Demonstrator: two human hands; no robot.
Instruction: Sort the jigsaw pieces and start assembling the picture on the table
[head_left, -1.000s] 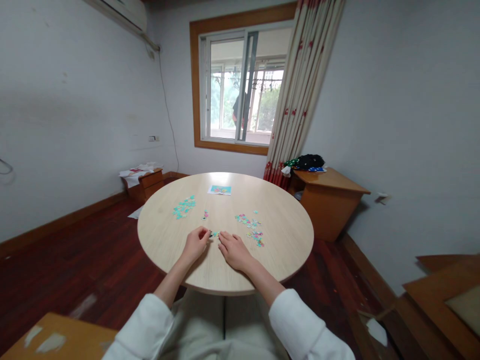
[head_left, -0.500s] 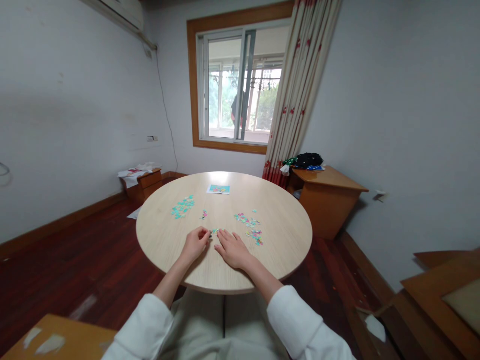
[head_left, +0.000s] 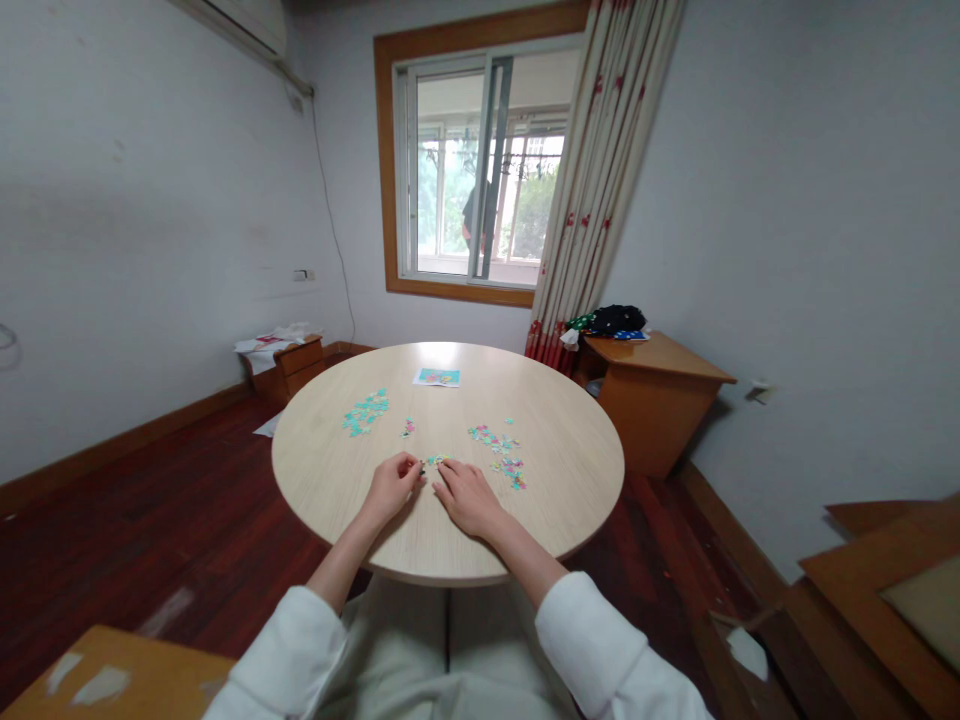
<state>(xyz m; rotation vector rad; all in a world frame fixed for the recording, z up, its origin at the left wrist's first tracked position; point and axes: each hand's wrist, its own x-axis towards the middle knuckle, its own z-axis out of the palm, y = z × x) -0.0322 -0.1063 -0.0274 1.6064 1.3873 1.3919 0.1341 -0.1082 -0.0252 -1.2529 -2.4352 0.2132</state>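
Observation:
My left hand (head_left: pixel 394 484) is closed in a pinch on a small dark jigsaw puzzle piece (head_left: pixel 422 471), just above the table's near side. My right hand (head_left: pixel 466 495) lies palm down with its fingers stretched forward, fingertips touching a short row of joined puzzle pieces (head_left: pixel 435 460) in turquoise and yellow. The fingers partly cover that row. Beyond my left hand lies a little cluster of pink and dark pieces (head_left: pixel 408 428). Mixed pink, yellow and turquoise pieces (head_left: pixel 510 465) are scattered to the right of my right hand.
The round pale wooden table (head_left: pixel 555 520) holds a heap of turquoise pieces (head_left: pixel 365 412) at left and a picture card (head_left: pixel 438 378) at the far side. A wooden desk (head_left: pixel 652 390) with clothes (head_left: pixel 619 321) on it stands behind right; a low cabinet (head_left: pixel 300 358) stands behind left.
My right hand has drawn slightly back and to the right, its fingers less spread, so more of the joined row shows. My left hand keeps its pinch, barely shifted.

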